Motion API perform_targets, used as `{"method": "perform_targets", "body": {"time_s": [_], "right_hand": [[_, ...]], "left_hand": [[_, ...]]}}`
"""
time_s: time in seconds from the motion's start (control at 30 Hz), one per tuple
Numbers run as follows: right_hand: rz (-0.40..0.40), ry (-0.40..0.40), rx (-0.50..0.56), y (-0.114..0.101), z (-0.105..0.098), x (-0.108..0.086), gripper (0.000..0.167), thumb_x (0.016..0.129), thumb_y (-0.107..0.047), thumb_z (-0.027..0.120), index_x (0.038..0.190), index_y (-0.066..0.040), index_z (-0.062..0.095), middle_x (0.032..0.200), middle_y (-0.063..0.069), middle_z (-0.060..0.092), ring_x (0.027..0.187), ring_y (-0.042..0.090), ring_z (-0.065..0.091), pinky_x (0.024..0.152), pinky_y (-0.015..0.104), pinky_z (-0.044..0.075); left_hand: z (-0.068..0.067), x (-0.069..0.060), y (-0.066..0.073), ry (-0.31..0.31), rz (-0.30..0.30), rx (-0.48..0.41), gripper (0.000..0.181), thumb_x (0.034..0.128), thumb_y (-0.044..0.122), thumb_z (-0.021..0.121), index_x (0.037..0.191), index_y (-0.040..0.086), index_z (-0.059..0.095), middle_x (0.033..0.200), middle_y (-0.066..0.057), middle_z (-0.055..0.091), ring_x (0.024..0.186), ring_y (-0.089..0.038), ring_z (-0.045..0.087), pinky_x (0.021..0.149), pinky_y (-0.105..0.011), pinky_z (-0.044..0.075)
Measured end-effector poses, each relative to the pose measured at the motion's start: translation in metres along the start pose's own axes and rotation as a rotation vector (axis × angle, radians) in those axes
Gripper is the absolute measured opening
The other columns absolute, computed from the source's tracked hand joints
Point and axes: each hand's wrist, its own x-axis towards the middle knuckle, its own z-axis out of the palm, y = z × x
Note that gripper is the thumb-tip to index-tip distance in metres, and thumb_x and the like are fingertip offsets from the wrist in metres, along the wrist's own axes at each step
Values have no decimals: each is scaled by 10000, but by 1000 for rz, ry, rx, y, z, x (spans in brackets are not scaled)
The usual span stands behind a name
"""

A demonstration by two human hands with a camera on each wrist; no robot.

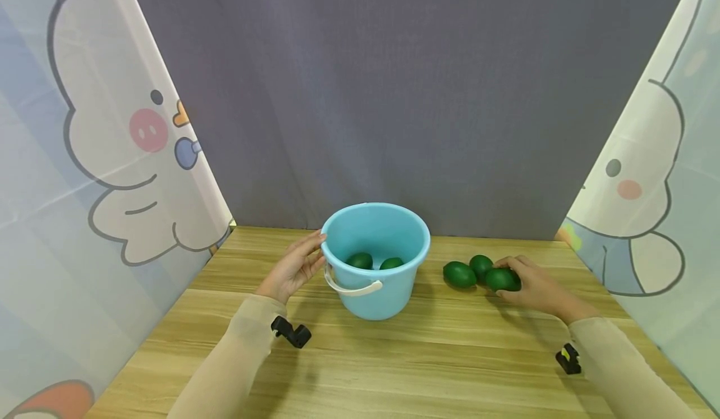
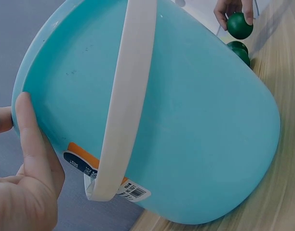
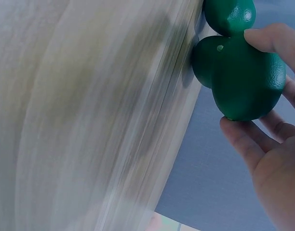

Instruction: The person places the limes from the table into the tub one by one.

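From where I operate, I see the wooden tabletop [image 1: 371, 369] reach back to a straight far edge along the grey curtain [image 1: 394, 94], with the light blue bucket [image 1: 377, 300] standing upright near that edge. A strip of wood separates the bucket from the fruit on its right, and a wider stretch of wood runs toward me between the two sleeves.

The bucket's raised rim and wall stand between the hands. Its white handle [image 1: 351, 290] hangs down on the near left side, and two dark green fruits [image 1: 359, 261] sit inside. The left hand [image 1: 295, 269] touches the rim from the left with fairly straight fingers, not clenched.

Right of the bucket, the right hand [image 1: 531, 289] pinches a glossy green lime-like fruit [image 1: 502, 279] between thumb and fingers; I cannot tell whether it is off the wood. Crowding it are a left loose fruit [image 1: 459, 274], nearer the bucket, and a rear loose fruit [image 1: 480, 266].

The pinched fruit's long axis runs roughly left to right, and in the right wrist view I make out a small nub at its end near the fingertips
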Motion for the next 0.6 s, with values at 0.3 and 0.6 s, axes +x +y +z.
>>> {"method": "perform_targets", "body": {"time_s": [0.3,0.6], "right_hand": [[4,5,4,-3,0,2,505,830,-237,846,1240,-68,603,1180,200,546,946,284,582,714,420,574],[-48,63,-15,-9,-1,6,510,815,-179,849,1245,-50,608,1142,173,571,902,242,572,660,360,560]], "left_hand": [[0,0,0,8,0,0,484,1042,131,569,1486,34,403,1027,-46,560,764,-58,606,646,-90,567],[-1,1,-1,12,-2,-16,477,1042,129,570,1483,41,411,1034,-53,557,764,-61,608,646,-93,568]]}}
